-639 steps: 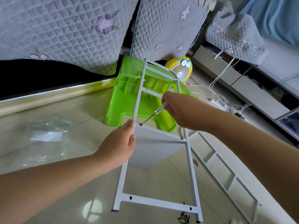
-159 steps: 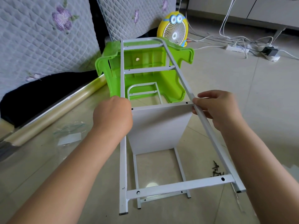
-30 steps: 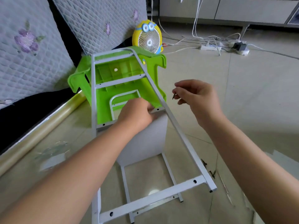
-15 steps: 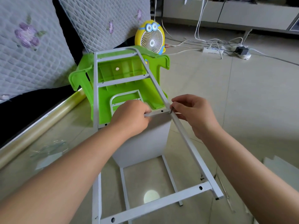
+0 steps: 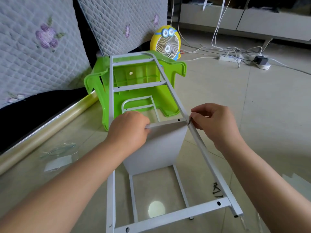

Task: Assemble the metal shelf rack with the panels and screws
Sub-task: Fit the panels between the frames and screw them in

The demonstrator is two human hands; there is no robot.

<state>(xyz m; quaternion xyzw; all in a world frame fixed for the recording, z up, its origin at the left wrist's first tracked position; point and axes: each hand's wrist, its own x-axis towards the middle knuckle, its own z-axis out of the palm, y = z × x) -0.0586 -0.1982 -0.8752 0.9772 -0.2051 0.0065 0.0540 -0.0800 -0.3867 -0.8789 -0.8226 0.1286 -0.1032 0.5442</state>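
The white metal side frame (image 5: 204, 155) leans tilted, its top resting on an overturned green plastic stool (image 5: 170, 106). A white shelf panel (image 5: 156, 148) hangs between this frame and a second frame (image 5: 180, 184) lying below on the floor. My left hand (image 5: 129, 130) grips the panel's top edge at the cross rail. My right hand (image 5: 217, 121) pinches a small dark screw (image 5: 189, 121) against the frame's right rail, beside the panel's corner. Several loose dark screws (image 5: 216, 190) lie on the floor to the right.
A yellow fan (image 5: 165, 42) stands behind the stool. Quilted cushions (image 5: 38, 47) lean at the back left. A shiny roll (image 5: 45, 130) and a clear plastic bag (image 5: 58, 155) lie on the left floor. Cables and a power strip (image 5: 230, 58) lie at the back right.
My right hand came down from the air with the screw to the frame's right rail at the panel corner. My left hand has kept its hold on the panel's top edge.
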